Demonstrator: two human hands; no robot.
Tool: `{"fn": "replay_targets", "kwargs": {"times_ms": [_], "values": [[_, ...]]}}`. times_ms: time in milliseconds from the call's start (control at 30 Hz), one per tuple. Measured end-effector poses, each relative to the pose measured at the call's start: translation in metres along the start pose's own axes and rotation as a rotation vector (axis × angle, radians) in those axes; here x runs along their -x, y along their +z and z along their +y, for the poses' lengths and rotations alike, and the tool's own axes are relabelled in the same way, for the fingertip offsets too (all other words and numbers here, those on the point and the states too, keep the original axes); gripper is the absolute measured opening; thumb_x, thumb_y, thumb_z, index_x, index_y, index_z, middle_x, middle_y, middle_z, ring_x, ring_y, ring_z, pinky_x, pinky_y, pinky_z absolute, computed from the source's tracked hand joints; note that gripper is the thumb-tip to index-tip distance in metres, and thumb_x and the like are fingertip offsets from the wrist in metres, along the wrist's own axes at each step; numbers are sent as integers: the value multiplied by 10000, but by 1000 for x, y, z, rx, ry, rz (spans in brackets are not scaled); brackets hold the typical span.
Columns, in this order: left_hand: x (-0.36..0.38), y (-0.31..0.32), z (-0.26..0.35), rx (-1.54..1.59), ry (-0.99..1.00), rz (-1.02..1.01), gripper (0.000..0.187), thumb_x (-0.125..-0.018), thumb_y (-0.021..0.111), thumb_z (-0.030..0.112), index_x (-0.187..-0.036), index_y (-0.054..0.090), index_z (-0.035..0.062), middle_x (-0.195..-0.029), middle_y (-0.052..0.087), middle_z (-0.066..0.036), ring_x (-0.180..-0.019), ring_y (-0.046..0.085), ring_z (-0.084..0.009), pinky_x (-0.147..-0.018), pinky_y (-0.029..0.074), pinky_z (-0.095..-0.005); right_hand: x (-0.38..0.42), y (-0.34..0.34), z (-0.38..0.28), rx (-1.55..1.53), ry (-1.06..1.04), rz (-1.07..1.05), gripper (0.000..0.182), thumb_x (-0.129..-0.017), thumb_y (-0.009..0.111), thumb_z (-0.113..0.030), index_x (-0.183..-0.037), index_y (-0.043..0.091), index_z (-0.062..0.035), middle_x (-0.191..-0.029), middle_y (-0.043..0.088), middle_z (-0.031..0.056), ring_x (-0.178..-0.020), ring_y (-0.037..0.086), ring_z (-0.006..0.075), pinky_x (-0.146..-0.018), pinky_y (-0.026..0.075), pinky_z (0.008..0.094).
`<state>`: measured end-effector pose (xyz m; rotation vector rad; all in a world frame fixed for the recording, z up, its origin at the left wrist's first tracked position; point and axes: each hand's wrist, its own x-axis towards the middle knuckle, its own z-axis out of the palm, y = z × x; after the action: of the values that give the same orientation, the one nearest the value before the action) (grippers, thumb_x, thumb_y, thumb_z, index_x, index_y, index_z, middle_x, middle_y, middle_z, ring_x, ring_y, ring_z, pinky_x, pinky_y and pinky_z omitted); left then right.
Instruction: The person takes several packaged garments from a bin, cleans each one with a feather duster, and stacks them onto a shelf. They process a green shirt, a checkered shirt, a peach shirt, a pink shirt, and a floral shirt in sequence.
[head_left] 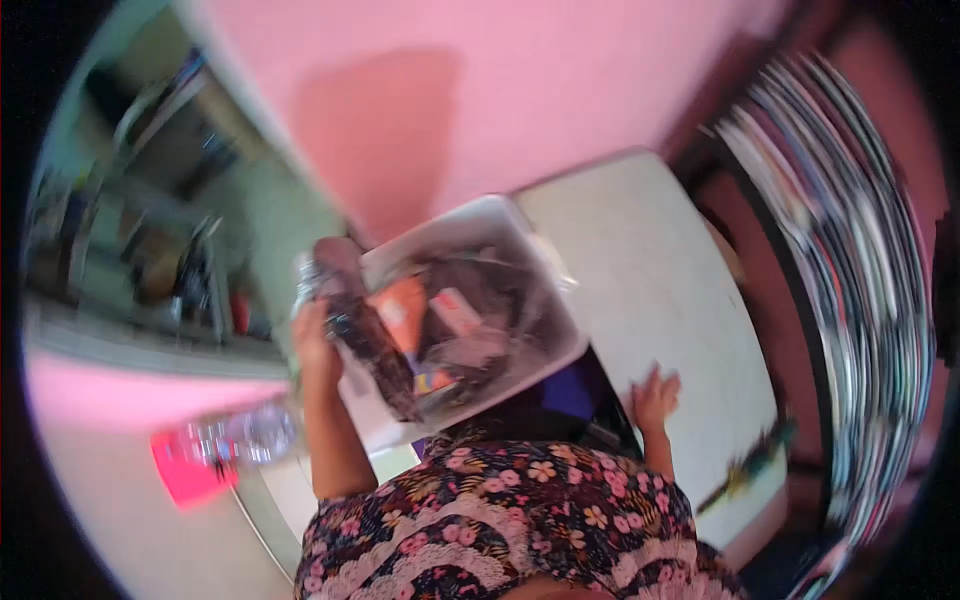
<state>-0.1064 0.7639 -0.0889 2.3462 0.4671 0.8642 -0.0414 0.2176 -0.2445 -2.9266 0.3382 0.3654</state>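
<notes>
The picture is blurred and tilted. My left hand (318, 340) is raised and closed on a long dark crumpled thing (375, 350), which hangs at the near left rim of a white bin (545, 300). The bin holds dark plastic, orange and red wrappers and other scraps. My right hand (655, 398) lies flat with fingers spread on a white surface (640, 260) to the right of the bin, holding nothing. My flowered shirt (500, 520) fills the bottom of the view.
A pink wall (450, 90) rises behind the bin. Cluttered shelves (160, 230) stand at the left. A pink object (190, 465) and a clear bottle (250, 435) lie lower left. A striped stack (850, 280) runs along the right. A green-yellow item (750, 465) lies near the white surface's edge.
</notes>
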Motion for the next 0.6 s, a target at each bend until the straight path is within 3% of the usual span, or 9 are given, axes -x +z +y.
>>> {"fn": "replay_targets", "kwargs": {"times_ms": [33,100,200,300,367,433,467,500,600], "values": [[-19,6,48,787,-476,-39,221,-899,512,174,-1010,617,14,-960,616,-56,-916,552,-158,-825,416,-316,-2,4,14,-167,-163,76,637,-837,586,-372,-1394,332,-195,-1430,240,256,-1332,185,439,-1040,187,581],[-33,30,95,1068,-474,-153,255,-904,496,211,-1035,586,11,-992,609,-73,-932,566,-165,-799,447,-305,7,-5,41,-469,-279,202,567,-816,621,-288,-1334,429,-161,-1369,344,259,-1296,276,424,-1044,232,529],[-46,76,169,1308,-467,-281,421,-899,471,273,-1222,478,3,-1173,555,-145,-1074,547,-284,-910,445,-435,30,-28,86,-541,-111,375,536,-798,642,-213,-1300,469,-142,-1344,381,250,-1275,317,411,-1034,272,500],[-44,109,262,1368,-450,-521,446,-895,471,283,-1244,465,4,-1169,554,-141,-1075,543,-287,-918,438,-436,71,-29,142,-364,134,558,545,-784,651,-191,-1295,470,-137,-1336,392,236,-1253,341,408,-1011,306,494],[-33,136,327,1379,-434,-353,473,-897,478,301,-1266,447,7,-1173,547,-139,-1051,555,-277,-889,458,-407,101,-28,186,-230,345,704,588,-761,665,-193,-1307,454,-144,-1297,415,230,-1204,383,404,-983,333,495],[-23,172,357,1432,-214,-605,507,-905,472,345,-1288,429,15,-1198,528,-134,-1059,544,-261,-865,470,-375,127,-19,213,-208,427,752,620,-745,676,-191,-1318,442,-151,-1269,428,233,-1175,406,398,-970,343,496],[-18,204,362,1881,95,-1192,474,-931,386,329,-1321,409,62,-1255,506,-162,-1102,528,-309,-897,455,-438,137,-17,219,-184,632,740,646,-733,676,-172,-1328,427,-142,-1241,435,239,-1146,419,400,-963,347,494],[-15,241,358,1521,-282,-731,462,-935,385,322,-1301,432,44,-1213,536,-137,-1050,555,-283,-851,478,-418,146,-12,226,-155,835,718,672,-720,676,-153,-1338,413,-132,-1213,441,245,-1118,431,402,-955,352,492],[16,288,377,1466,-591,-969,368,-926,466,349,-1165,520,75,-1134,567,-76,-1002,557,-233,-758,487,-420,172,17,242,-535,817,633,692,-714,661,-131,-1350,390,-101,-1173,450,256,-1083,450,405,-930,385,461]]}}
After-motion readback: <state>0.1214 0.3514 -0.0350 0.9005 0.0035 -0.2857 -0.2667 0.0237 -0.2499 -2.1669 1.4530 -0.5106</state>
